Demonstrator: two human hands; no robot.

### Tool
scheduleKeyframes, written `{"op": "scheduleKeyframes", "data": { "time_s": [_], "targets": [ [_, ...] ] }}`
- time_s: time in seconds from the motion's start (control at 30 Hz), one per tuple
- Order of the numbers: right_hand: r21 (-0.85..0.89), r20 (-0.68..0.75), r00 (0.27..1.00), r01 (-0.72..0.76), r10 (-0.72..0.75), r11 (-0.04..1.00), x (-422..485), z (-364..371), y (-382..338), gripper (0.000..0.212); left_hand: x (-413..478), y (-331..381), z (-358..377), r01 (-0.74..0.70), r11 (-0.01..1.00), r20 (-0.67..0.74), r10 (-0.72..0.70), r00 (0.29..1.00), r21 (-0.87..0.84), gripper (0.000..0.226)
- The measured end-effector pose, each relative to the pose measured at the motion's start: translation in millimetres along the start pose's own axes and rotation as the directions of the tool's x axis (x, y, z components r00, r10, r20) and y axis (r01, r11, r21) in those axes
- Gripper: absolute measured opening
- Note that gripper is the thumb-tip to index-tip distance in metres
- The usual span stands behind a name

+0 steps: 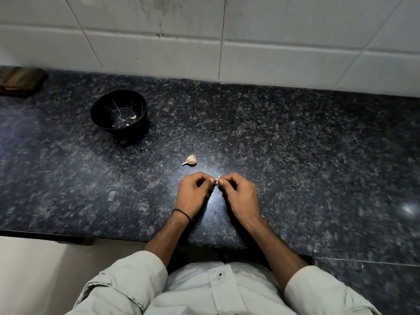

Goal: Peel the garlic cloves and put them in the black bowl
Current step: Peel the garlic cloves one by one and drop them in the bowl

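My left hand (pixel 193 192) and my right hand (pixel 237 193) meet fingertip to fingertip over the dark granite counter (pixel 295 144), both pinching a small garlic clove (pixel 217 181) that is mostly hidden by my fingers. A partial garlic bulb (pixel 190 160) with papery skin lies on the counter just beyond my hands. The black bowl (pixel 106 103), crossed by thin pale crack lines, stands farther back on the left and holds a peeled clove (pixel 133 117) plus a couple of small bits.
A brown folded cloth (pixel 21 80) lies at the far left by the white tiled wall (pixel 272 42). The counter's front edge (pixel 45 235) runs just below my wrists. A bit of garlic skin (pixel 111 194) lies left of my hands.
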State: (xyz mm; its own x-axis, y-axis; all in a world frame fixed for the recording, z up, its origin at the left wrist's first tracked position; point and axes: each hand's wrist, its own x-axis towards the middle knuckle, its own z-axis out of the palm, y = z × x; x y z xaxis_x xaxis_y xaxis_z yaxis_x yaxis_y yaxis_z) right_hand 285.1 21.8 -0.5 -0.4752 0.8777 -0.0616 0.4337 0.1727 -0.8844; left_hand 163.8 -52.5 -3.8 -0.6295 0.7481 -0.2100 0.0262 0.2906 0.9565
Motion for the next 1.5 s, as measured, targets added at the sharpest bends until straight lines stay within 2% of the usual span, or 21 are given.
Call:
{"op": "scheduleKeyframes", "data": {
  "time_s": [0.47, 0.57, 1.07, 1.17, 1.3, 1.5],
  "targets": [
    [0.116, -0.072, 0.994, -0.072, 0.081, 0.991, 1, 8, -1, 0.006, 2, -4, 7, 0.014, 0.999, -0.122, -0.010, 0.993, 0.030, 0.017],
    [0.191, -0.095, 0.985, -0.122, 0.142, 0.974, 4, 7, 2, 0.005, 4, -6, 6, 0.030, 0.999, -0.133, -0.034, 0.991, -0.033, 0.018],
    [0.310, -0.006, 0.981, -0.181, 0.192, 0.933, 5, -2, -3, 0.006, 3, -7, 6, -0.053, 0.998, -0.051, 0.054, 0.997, 0.021, 0.012],
    [0.306, 0.007, 0.981, -0.185, 0.192, 0.934, 6, -3, -3, 0.006, 4, -7, 4, -0.101, 0.992, -0.026, 0.104, 0.994, 0.071, 0.015],
    [0.304, 0.021, 0.984, -0.175, 0.177, 0.937, 7, -3, -4, 0.008, 3, -6, 2, -0.163, 0.986, 0.018, 0.163, 0.987, 0.028, 0.014],
    [0.297, 0.086, 0.988, -0.146, 0.126, 0.944, 5, -6, -2, 0.011, 6, -6, 4, -0.073, 0.995, 0.036, 0.076, 0.996, -0.073, 0.006]
  ]
}}
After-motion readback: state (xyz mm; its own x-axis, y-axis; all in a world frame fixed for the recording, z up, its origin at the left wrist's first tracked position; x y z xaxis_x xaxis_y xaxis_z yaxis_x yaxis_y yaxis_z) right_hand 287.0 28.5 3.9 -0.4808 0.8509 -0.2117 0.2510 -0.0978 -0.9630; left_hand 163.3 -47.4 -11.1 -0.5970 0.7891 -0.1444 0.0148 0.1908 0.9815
